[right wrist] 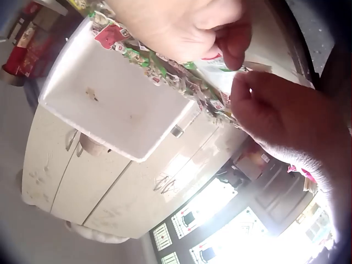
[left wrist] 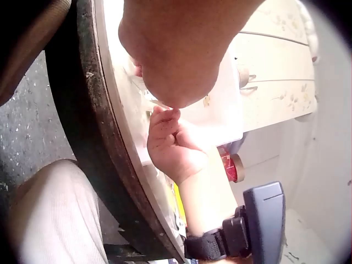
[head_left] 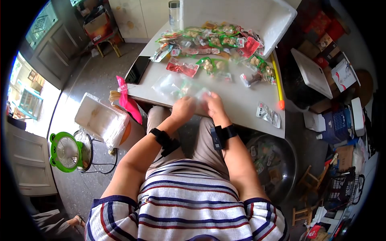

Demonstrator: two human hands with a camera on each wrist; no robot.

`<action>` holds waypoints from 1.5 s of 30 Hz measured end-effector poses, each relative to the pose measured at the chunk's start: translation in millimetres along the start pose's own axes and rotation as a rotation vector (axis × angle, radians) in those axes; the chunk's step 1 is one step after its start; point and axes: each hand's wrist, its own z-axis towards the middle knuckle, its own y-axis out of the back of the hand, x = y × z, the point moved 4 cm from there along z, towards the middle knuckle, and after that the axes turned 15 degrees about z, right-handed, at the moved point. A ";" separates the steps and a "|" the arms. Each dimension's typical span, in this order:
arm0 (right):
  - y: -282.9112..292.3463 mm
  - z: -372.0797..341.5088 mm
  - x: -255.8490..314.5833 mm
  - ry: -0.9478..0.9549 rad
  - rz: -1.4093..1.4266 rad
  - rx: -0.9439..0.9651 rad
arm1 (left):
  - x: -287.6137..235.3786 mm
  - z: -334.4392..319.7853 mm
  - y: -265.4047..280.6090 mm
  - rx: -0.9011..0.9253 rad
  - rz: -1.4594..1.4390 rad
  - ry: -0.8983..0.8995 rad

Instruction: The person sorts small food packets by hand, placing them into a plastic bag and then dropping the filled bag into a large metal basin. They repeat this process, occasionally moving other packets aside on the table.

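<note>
Close to the table's front edge, my left hand [head_left: 183,108] and right hand [head_left: 214,104] meet at the near side of a clear plastic bag [head_left: 167,85]. Fingers of both hands are curled in and pinch its edge. Something greenish shows through the bag, blurred. In the right wrist view, a piece of clear plastic [right wrist: 220,77] with green marks lies between the two hands. My left hand [left wrist: 176,66] covers most of the bag in the left wrist view, where the right hand [left wrist: 176,151] has bent fingers. A red packet [head_left: 181,67] lies just beyond the bag.
Small snack packets [head_left: 209,42] are heaped along the table's [head_left: 237,106] far side, before a white foam box [head_left: 237,16]. A phone [head_left: 138,69] lies left; a yellow stick [head_left: 277,80] and silver packet [head_left: 268,115] lie right. Below right stands a dark basin [head_left: 283,168] holding packets.
</note>
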 end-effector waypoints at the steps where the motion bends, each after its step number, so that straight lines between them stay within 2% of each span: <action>1: 0.2 2.1 -0.4 0.055 -0.012 -0.012 | 0.0 -0.2 -0.6 -0.008 -0.012 0.000; 4: 4.7 8.1 -4.2 0.078 -0.078 -0.042 | 3.4 0.3 0.2 0.017 0.015 0.073; 7: 4.2 9.6 -5.9 0.098 -0.250 -0.019 | 3.5 -2.4 -0.9 0.053 -0.029 0.030; 16: -8.8 5.8 1.6 0.079 -0.230 -0.161 | 2.4 -2.0 -3.9 0.085 -0.092 0.026; 19: -19.5 -0.8 -6.4 0.051 -0.199 -0.097 | 3.0 -1.3 -2.4 0.027 -0.150 -0.039; 22: -15.3 5.9 -12.2 -0.028 -0.065 -0.064 | 6.1 -2.0 0.3 0.052 -0.162 0.023; 25: -29.3 12.7 -11.7 0.105 -0.129 0.203 | 4.3 -0.7 5.3 0.013 -0.122 0.010; 28: -23.2 14.5 9.2 -0.008 -0.324 0.098 | 8.7 0.1 1.8 0.023 -0.120 0.133; 31: -2.7 38.0 34.5 0.166 -0.834 -0.111 | 8.6 -1.0 -3.2 -0.001 0.021 0.118; 34: -6.4 53.0 61.1 0.638 -1.307 -0.054 | 8.8 -0.2 -9.9 -0.024 0.078 0.034; 38: -18.2 67.7 63.8 0.747 -1.735 0.011 | 10.0 -0.8 -12.7 -0.008 0.094 0.031; 39: -20.7 65.8 62.4 0.853 -1.770 -0.034 | 9.4 -1.1 -11.1 -0.023 0.089 0.013; 42: -17.7 78.2 62.0 0.866 -1.847 -0.178 | 9.6 -2.6 -10.8 -0.056 0.064 -0.011; 43: -13.9 82.7 61.6 0.931 -1.878 -0.171 | 9.9 -2.9 -10.8 -0.066 0.054 -0.016; 45: -7.3 93.6 61.0 0.876 -1.835 -0.079 | 11.0 -2.9 -10.8 -0.055 0.041 -0.012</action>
